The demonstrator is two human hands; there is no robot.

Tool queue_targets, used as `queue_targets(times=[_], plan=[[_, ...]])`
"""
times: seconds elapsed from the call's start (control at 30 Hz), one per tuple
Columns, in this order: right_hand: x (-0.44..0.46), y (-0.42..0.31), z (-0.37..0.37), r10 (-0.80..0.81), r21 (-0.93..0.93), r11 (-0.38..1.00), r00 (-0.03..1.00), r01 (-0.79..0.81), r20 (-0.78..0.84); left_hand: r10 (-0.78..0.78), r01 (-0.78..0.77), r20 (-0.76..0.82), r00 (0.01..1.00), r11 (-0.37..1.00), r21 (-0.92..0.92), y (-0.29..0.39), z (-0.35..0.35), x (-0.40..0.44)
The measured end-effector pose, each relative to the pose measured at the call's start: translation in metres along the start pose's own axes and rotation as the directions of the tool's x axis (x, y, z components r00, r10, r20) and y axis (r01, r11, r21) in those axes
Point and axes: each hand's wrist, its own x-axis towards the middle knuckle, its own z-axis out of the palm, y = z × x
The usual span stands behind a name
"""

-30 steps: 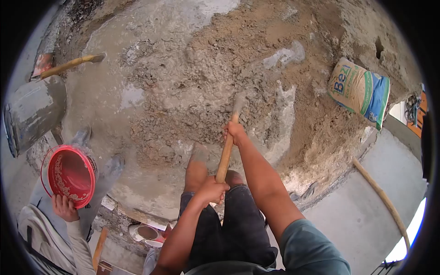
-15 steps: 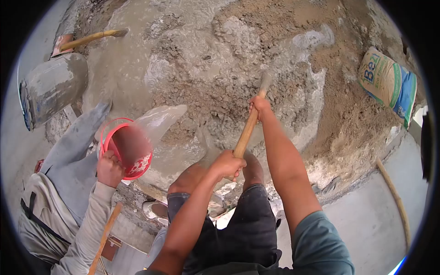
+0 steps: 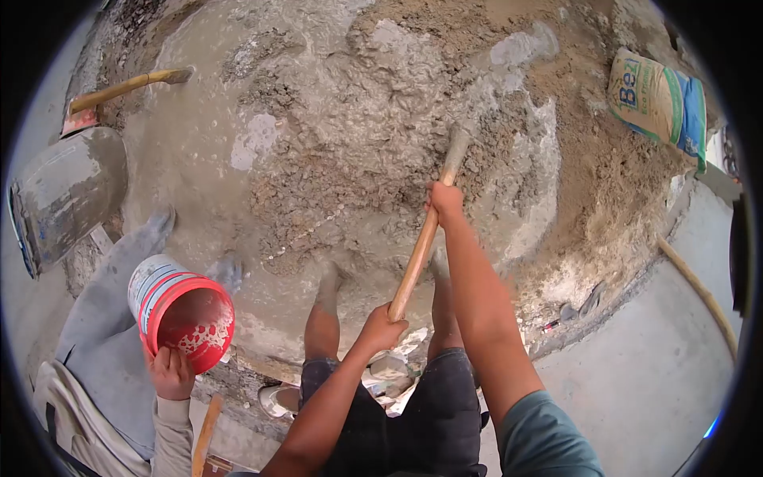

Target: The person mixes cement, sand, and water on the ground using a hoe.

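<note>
A wooden handle [image 3: 421, 253] slants up from between my legs to the wet mortar mix [image 3: 350, 135], where its grey-coated far end sinks in and the tool head is hidden. My left hand [image 3: 383, 328] is closed round the lower end of the handle. Higher up the shaft, my right hand [image 3: 445, 200] grips it near the mortar-caked part. Both my feet are hidden in the mix.
On the left, a co-worker's hand [image 3: 171, 372] holds a red-rimmed bucket [image 3: 225, 318]. Beyond are a grey mortar-coated container [image 3: 71, 187] and another wooden handle [image 3: 127, 89]. A Bezl bag [image 3: 656, 99] lies at upper right; a pole [image 3: 703, 294] rests below it.
The co-worker's bucket has swung from a pouring tilt, water leaving it half a second ago, to an emptied-looking position further left. My hands keep their grip on the handle, which has shifted rightward since one second ago.
</note>
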Motion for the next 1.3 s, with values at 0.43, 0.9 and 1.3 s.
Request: queue_targets(times=[0.43, 0.9, 1.3], plan=[[-0.170, 0.150, -0.031, -0.025, 0.255, 0.967, 0.991, -0.009, 0.131, -0.069, 0.114, -0.121, 0.990, 0.902, 0.416, -0.260, 0.014, 0.005], [-0.064, -0.158, 0.029, -0.491, 0.337, 0.842, 0.856, 0.420, 0.160, 0.398, -0.406, -0.091, 0.913, 0.908, -0.101, 0.049, -0.039, 0.085], [-0.043, 0.029, 0.158, -0.175, -0.467, 0.844, 0.958, 0.265, 0.227, -0.103, 0.035, -0.070, 0.992, 0.774, -0.632, -0.047, -0.037, -0.046]])
